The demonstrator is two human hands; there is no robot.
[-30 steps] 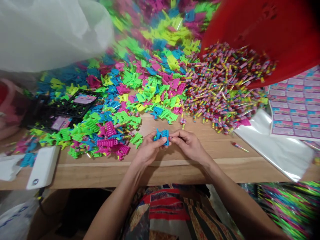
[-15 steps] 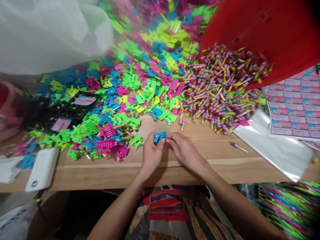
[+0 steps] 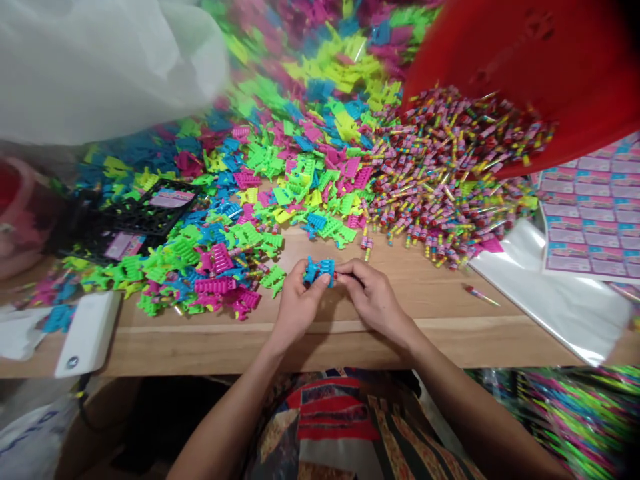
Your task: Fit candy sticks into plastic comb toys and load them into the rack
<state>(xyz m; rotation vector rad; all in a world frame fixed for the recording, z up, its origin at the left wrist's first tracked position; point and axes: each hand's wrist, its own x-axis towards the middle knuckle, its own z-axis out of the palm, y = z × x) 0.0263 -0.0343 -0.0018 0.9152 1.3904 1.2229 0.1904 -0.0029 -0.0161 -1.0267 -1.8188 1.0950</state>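
Observation:
My left hand [image 3: 296,301] is closed on a small blue plastic toy piece [image 3: 321,271] with ridged slots, its thumb pressed along the lower edge. At the right end of that piece, the fingertips of my right hand [image 3: 373,293] pinch a small red-tipped stick [image 3: 336,275]; most of it is hidden by the fingers. Both hands are just above the wooden table near its front edge. To the left lies a heap of similar green, pink and blue plastic pieces [image 3: 223,257]. Small pink, red and yellow sticks [image 3: 430,207] lie piled to the right.
A tilted red basin [image 3: 590,73] stands at the back right, beside printed label sheets [image 3: 590,230] and a clear plastic sheet [image 3: 555,300]. At left are a white power bank [image 3: 89,333], black plastic frames [image 3: 135,223] and a white sack [image 3: 110,67]. A single stick [image 3: 481,295] lies at right.
The blue piece is turned so that more of its ridged face shows. My left hand has shifted slightly left, and a red tip is visible between the piece and my right fingertips.

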